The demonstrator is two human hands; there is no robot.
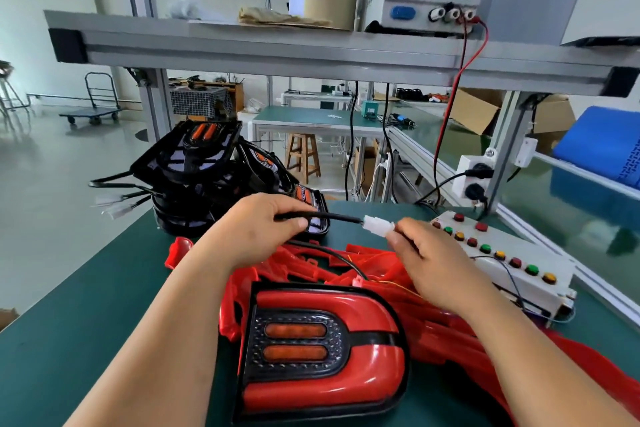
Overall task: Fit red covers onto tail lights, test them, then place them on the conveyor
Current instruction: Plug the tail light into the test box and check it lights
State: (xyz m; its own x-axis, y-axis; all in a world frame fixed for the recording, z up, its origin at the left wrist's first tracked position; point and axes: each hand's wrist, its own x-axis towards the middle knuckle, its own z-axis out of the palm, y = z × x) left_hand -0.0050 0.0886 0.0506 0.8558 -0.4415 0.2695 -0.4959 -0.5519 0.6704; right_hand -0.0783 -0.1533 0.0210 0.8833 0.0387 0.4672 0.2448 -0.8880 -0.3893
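Right up close, a tail light [322,354] lies flat on the green bench [104,305], its red cover [377,388] seated around the dark lens, so fitting looks done and this is the test step. Up above it, the left hand [256,229] is curled around the black cable [332,217], thumb and fingers pinching it just short of the end. The right hand [429,260] pinches the far end of the white connector [377,226] in its fingertips; whether a mating plug hides in that grip, can't tell. The way to play this: hold the plastic housing, never the wires, line the halves up square, push straight until it seats, and leave slack so the lamp isn't dragged across the bench. Around them: the green belt [554,204] off to the right, likely the conveyor, well apart from the lamp. A loose pile of red covers [436,340] sprawls under both wrists. A stack of black uncovered tail lights [194,163] sits behind the left hand, its white plugs [116,207] poking past the bench edge. The white button box [509,246] is just beside the right hand. Trouble spots? That pile lies right under the cable and could snag it, and the box sits close enough to get nudged.
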